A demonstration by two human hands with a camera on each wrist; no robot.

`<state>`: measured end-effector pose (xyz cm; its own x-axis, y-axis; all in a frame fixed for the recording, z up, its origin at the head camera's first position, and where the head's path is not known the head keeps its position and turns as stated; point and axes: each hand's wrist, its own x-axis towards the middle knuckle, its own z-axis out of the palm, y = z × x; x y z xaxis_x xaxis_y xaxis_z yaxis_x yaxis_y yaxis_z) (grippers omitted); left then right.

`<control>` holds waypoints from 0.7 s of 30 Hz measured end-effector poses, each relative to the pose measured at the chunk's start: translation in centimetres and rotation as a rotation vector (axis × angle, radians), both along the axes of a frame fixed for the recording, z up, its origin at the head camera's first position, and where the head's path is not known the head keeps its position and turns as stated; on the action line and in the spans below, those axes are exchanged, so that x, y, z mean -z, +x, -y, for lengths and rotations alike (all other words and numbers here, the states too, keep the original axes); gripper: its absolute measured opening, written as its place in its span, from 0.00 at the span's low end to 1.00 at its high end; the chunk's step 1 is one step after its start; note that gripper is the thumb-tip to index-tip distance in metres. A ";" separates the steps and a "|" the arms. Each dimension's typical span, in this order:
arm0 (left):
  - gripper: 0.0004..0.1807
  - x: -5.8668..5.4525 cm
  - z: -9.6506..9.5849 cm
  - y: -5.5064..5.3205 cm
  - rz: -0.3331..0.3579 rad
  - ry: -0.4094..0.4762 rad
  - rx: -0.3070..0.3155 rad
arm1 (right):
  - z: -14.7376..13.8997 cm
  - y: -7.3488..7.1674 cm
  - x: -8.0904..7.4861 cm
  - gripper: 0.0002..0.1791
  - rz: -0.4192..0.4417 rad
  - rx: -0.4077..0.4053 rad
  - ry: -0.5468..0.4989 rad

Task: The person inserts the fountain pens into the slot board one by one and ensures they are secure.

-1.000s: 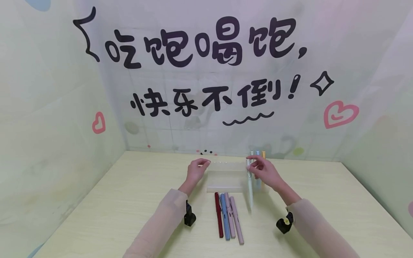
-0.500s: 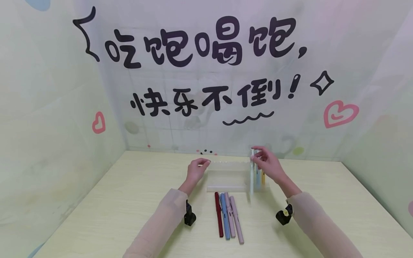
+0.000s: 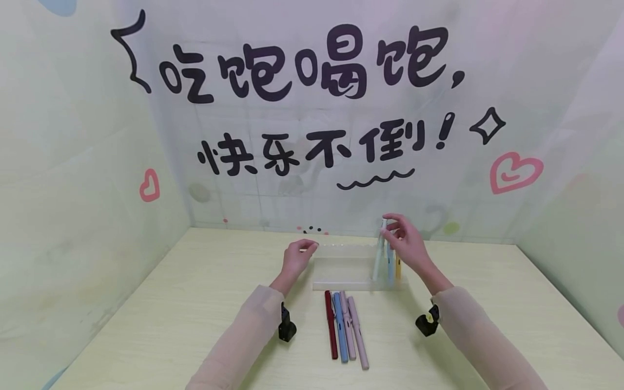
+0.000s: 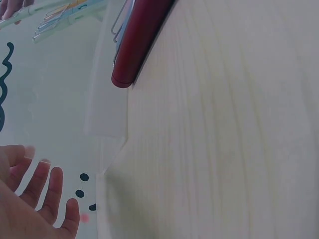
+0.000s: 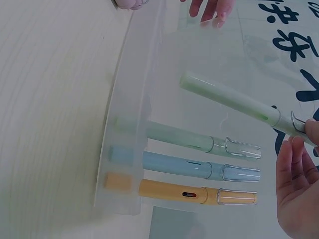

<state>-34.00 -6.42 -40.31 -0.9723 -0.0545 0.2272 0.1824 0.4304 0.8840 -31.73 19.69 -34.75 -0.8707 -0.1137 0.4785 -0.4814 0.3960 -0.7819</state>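
Note:
A translucent pen stand (image 3: 343,269) stands near the back of the table. My left hand (image 3: 296,259) pinches its upper left corner between thumb and forefinger. With thumb and fingertips, my right hand (image 3: 408,242) holds a pale green pen (image 5: 229,101) near its clip end. That pen slants over the stand's right part, its lower end apart from the front ledge (image 5: 132,94) in the right wrist view. Beside it, another green pen (image 5: 182,135), a light blue pen (image 5: 177,165) and an orange pen (image 5: 172,192) sit in the ledge.
In front of the stand lie a dark red pen (image 3: 331,327), a blue pen (image 3: 340,330) and two lilac pens, one (image 3: 359,336) furthest right. A printed cloth wall (image 3: 273,206) closes off the table's back.
My right hand has lifted the pale green pen up and back, from in front of the stand to over its ledge. The left hand has stayed at the stand's corner.

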 end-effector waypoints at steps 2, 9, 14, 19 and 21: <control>0.10 0.0 0.0 0.0 -0.006 0.000 0.002 | 0.0 0.0 0.0 0.18 -0.017 0.000 0.001; 0.10 -0.1 0.0 0.1 0.002 -0.005 -0.004 | -0.1 -0.2 0.4 0.17 -0.055 0.013 0.033; 0.11 -0.2 0.0 0.2 0.011 -0.001 -0.004 | 0.0 -0.3 1.0 0.16 -0.078 0.032 0.061; 0.11 -0.2 0.0 0.3 0.013 -0.005 -0.008 | 0.0 -0.3 1.6 0.16 -0.084 0.040 0.096; 0.11 -0.2 0.0 0.3 0.013 -0.009 -0.008 | 0.0 -0.3 1.7 0.16 -0.081 0.037 0.103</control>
<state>-33.71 -6.39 -40.09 -0.9746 -0.0603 0.2155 0.1679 0.4396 0.8823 -32.03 19.68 -36.47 -0.8342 -0.1342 0.5349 -0.5248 0.4909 -0.6954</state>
